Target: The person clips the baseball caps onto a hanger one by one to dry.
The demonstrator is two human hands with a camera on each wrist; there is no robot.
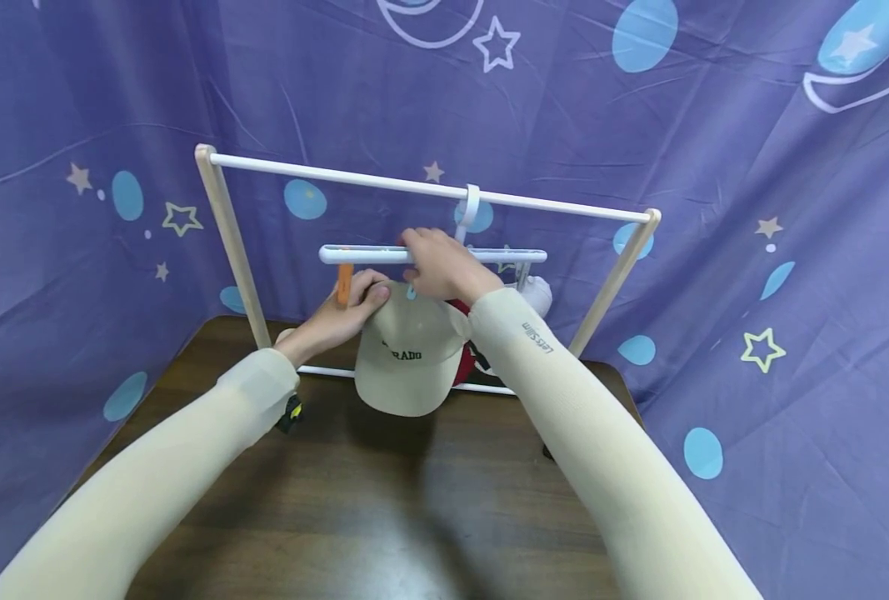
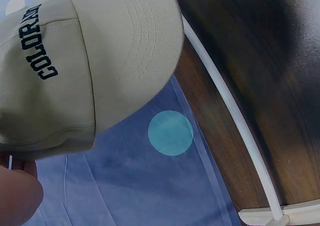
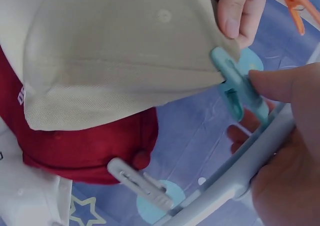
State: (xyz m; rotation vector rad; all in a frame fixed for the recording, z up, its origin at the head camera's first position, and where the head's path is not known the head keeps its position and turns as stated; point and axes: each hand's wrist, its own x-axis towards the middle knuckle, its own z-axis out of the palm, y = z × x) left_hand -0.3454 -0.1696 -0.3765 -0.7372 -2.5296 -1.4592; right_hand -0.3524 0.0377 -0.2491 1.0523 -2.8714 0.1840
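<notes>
A beige cap (image 1: 407, 358) with dark lettering hangs brim-down under a white clip hanger (image 1: 365, 255). My left hand (image 1: 350, 304) pinches the edge of its crown; in the right wrist view those fingers (image 3: 232, 21) lie just beside the teal clip (image 3: 237, 81). The clip's tip is at the cap's edge. My right hand (image 1: 444, 262) is at the hanger bar, its thumb on the teal clip and other fingers partly hidden behind. A red cap (image 3: 100, 151) sits behind the beige one, with a grey clip (image 3: 140, 183) at its edge.
The hanger's hook (image 1: 472, 204) sits over the white top rod (image 1: 339, 176) of a wooden-legged rack. An orange clip (image 1: 345, 285) hangs at the bar's left end. A white cap (image 1: 537, 296) is at the right. Below is a dark wooden table (image 1: 384, 517); behind, a purple patterned cloth (image 1: 714, 275).
</notes>
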